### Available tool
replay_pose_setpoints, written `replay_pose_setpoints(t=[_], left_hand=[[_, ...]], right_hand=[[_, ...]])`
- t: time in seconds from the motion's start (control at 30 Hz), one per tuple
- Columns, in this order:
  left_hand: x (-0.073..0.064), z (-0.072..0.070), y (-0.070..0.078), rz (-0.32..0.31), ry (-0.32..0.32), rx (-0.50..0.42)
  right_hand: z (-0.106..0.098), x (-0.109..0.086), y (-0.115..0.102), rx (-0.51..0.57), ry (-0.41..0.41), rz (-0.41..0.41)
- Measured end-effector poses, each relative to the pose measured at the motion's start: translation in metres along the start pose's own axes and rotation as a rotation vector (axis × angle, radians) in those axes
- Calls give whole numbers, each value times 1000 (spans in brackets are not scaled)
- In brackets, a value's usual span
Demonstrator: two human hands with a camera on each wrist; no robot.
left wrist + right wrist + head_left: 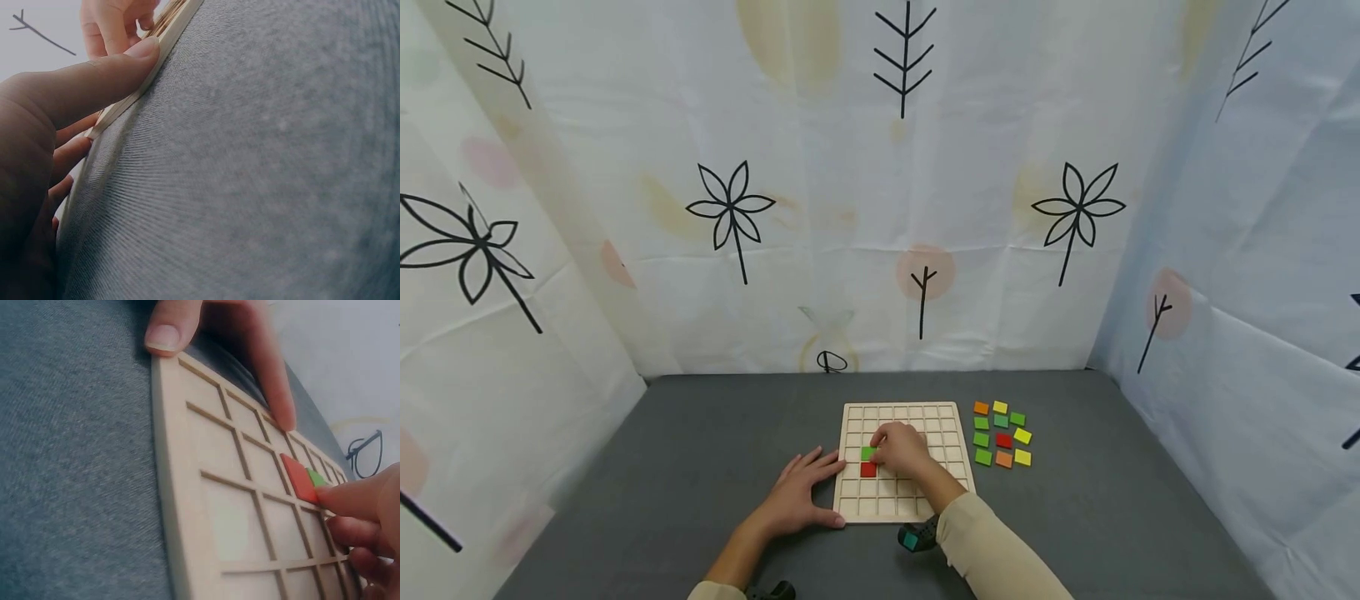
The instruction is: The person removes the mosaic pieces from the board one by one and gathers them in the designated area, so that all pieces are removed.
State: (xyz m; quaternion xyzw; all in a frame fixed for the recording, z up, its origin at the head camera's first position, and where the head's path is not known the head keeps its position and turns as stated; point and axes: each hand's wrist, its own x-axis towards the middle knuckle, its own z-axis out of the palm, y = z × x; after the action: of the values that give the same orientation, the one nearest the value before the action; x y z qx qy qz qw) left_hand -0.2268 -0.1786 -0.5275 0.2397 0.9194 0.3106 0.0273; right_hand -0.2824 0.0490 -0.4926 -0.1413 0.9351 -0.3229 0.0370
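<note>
A wooden grid board lies on the grey table. A red square tile sits in one of its cells, and a green square tile is just beyond it. With thumb and index finger, my right hand holds the green tile at its cell; part of the tile is covered by the fingertips. My left hand is spread beside the board, its thumb on the near left corner and a fingertip touching the left edge.
Loose square tiles lie right of the board: several green ones, yellow ones, orange ones and a red one. Patterned white cloth encloses the table at the back and sides.
</note>
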Motion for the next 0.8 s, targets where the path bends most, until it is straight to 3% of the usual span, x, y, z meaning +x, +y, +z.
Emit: replay_pose_setpoints(t=[0.5,0.8], left_hand=[[1,-1,-1,-7,8,8],[0,0,-1,-2,2,4]], right_hand=[[8,-5,8,112,132,-126],[14,-7,9,169,172,-141]])
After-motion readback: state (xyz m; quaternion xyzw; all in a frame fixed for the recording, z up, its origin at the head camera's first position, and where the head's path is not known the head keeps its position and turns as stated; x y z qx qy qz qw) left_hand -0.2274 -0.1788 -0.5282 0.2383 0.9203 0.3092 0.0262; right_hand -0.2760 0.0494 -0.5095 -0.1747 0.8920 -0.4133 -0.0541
